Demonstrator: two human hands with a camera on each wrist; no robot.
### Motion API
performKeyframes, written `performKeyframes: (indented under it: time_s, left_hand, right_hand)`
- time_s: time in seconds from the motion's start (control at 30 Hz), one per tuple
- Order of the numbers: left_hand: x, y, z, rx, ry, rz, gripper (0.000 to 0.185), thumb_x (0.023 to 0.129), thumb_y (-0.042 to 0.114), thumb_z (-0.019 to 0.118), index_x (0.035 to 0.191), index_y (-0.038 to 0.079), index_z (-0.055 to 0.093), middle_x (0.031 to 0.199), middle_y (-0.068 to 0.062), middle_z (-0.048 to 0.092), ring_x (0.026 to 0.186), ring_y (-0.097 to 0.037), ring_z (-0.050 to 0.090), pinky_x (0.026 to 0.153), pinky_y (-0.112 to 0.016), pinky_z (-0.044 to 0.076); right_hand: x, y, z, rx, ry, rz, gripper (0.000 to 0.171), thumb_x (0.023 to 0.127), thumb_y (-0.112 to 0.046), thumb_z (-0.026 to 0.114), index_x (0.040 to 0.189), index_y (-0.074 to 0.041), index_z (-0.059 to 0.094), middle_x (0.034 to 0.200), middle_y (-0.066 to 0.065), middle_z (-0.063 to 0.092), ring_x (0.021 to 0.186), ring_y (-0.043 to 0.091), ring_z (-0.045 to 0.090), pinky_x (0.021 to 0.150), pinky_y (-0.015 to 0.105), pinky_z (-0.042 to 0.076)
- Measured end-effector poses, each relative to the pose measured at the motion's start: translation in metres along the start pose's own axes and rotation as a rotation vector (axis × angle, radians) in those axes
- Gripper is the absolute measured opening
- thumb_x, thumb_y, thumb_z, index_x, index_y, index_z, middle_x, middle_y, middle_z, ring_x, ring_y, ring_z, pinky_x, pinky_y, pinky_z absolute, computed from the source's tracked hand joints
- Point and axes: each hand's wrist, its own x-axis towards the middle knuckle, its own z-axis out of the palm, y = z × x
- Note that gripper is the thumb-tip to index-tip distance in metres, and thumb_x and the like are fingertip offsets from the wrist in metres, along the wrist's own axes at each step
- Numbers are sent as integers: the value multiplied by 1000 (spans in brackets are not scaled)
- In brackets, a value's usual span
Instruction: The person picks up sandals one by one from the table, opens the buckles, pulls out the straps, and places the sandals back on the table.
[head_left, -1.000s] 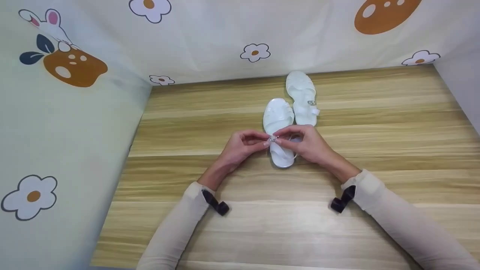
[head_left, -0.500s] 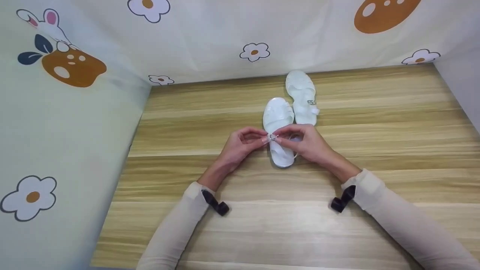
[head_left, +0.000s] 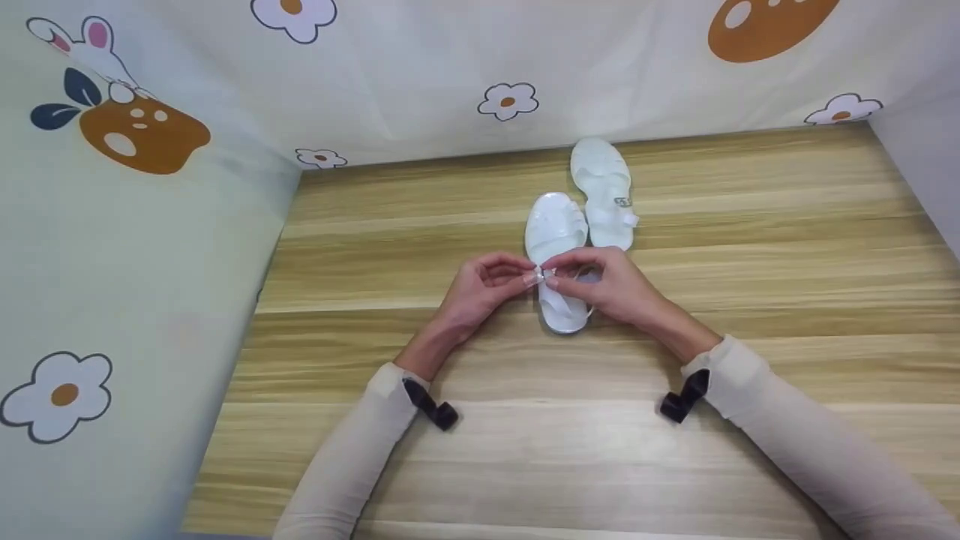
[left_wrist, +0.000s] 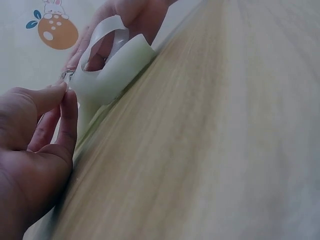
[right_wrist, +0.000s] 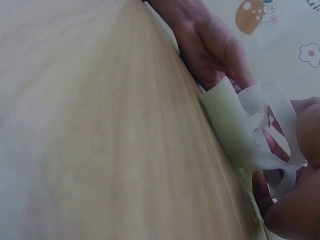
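Observation:
A white sandal point(head_left: 555, 225) lies sole down in the head view, its toe toward the back wall. Over its left side, my left hand point(head_left: 484, 292) pinches the end of the ankle strap between thumb and forefinger. My right hand point(head_left: 611, 285) reaches across the sandal and pinches the strap from the other side, its fingertips close to the left ones. Between them sits a small metal buckle point(left_wrist: 67, 75), mostly covered by fingers. Whether the strap runs through it I cannot tell. The heel part point(right_wrist: 225, 115) shows in the right wrist view.
A second white sandal point(head_left: 600, 161) lies behind and to the right, close to the back wall, its buckle and strap loose at the side. The wood-grain table point(head_left: 570, 450) meets a patterned cloth wall point(head_left: 420, 97) at the back and left.
Both hands stay at the strap with small finger movements. The buckle between the fingertips has turned slightly and shows less metal now. The sandals keep their places.

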Motion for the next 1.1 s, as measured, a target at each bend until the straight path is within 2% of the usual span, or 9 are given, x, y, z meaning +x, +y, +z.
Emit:
performKeyframes:
  time_s: [0.37, 0.8, 1.1]
  left_hand:
    - [2, -1, 1, 37, -4, -3, 22, 95, 0, 81, 116, 0, 76, 107, -8, 80, 101, -20, 78, 94, -34, 65]
    - [2, 0, 2, 56, -4, 24, 22, 96, 2, 80, 117, 3, 72, 107, -6, 79, 102, -18, 77, 95, -33, 64]
    - [2, 0, 5, 57, 9, 52, 27, 95, -3, 79, 120, -4, 68, 103, -5, 77, 97, -16, 75, 92, -28, 64]
  right_hand:
    - [1, 0, 1, -1, -7, -5, 27, 95, -27, 86, 120, -18, 82, 112, 4, 81, 107, 19, 72, 93, 25, 56]
    - [0, -2, -1, -8, -20, 13, 26, 96, -24, 85, 120, -16, 82, 114, 5, 81, 109, 20, 71, 93, 24, 56]
    - [0, -2, 1, -35, -22, 3, 23, 96, -30, 85, 118, -20, 84, 112, 2, 82, 107, 19, 69, 90, 24, 54]
